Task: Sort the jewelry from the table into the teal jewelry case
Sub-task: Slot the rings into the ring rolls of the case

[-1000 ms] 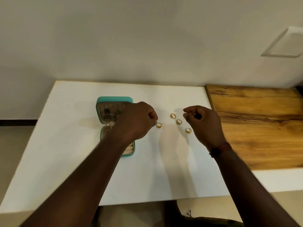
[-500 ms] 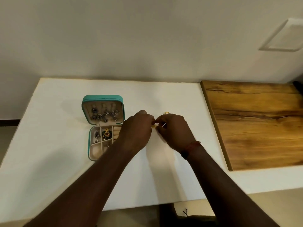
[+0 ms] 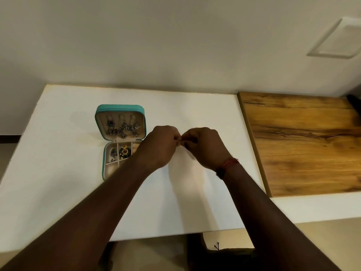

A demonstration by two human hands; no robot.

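The teal jewelry case (image 3: 101, 122) lies open on the left of the white table (image 3: 58, 153). Silver earrings (image 3: 122, 129) hang in its lid, and a green and gold piece (image 3: 125, 151) sits in a base compartment. My left hand (image 3: 158, 147) and my right hand (image 3: 205, 147) meet just right of the case, their fingertips pinched together at one spot. The left fingers close on a small gold ring, mostly hidden. My right hand covers the other rings; a gold sliver (image 3: 196, 127) peeks out above its knuckles.
A wooden board (image 3: 304, 145) lies on the table's right side, against the wall. The table's front edge runs below my forearms. A red thread band (image 3: 228, 164) circles my right wrist.
My left hand pinched at a ring beside the case. My right hand slid left over the loose rings until its fingertips met the left hand's. The view shifted, so the case's base now shows.
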